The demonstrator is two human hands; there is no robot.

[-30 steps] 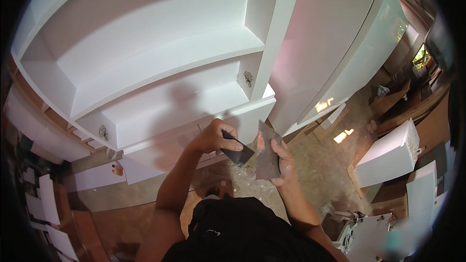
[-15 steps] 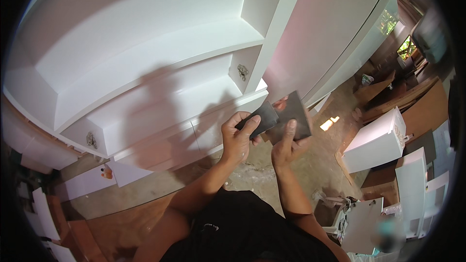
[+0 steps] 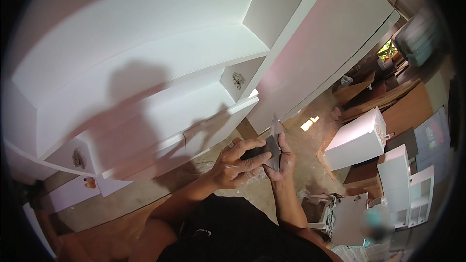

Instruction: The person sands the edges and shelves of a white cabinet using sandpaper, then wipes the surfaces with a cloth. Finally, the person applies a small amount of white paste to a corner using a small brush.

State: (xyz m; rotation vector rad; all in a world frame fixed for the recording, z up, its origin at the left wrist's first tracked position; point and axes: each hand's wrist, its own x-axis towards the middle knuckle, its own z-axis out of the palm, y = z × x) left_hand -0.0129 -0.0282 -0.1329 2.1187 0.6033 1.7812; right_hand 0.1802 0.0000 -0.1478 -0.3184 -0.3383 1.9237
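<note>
My left hand [image 3: 234, 164] grips a dark flat scraper [image 3: 255, 150], its fingers bent over the top, pressed against a thin grey metal plate [image 3: 275, 125] that my right hand [image 3: 282, 160] holds. The plate is tilted almost edge-on, its lower part mostly hidden by the scraper and fingers. Both hands are low in front of a white shelving unit [image 3: 262, 39], whose lower compartments hold small metal fittings [image 3: 238, 80] at the sides. A shadow of my head and arms falls across it.
A tall white panel [image 3: 320, 34] stands right of the shelving. On the concrete floor [image 3: 310, 140] at right are a white box cabinet [image 3: 349, 140], brown boards [image 3: 410, 114] and smaller white units [image 3: 420, 191]. White boards [image 3: 65, 194] lie at lower left; a brown board [image 3: 107, 228] is below them.
My left hand has turned over onto the top of the dark scraper. The grey plate has tilted edge-on and moved down and left since half a second ago. The view has shifted slightly.
</note>
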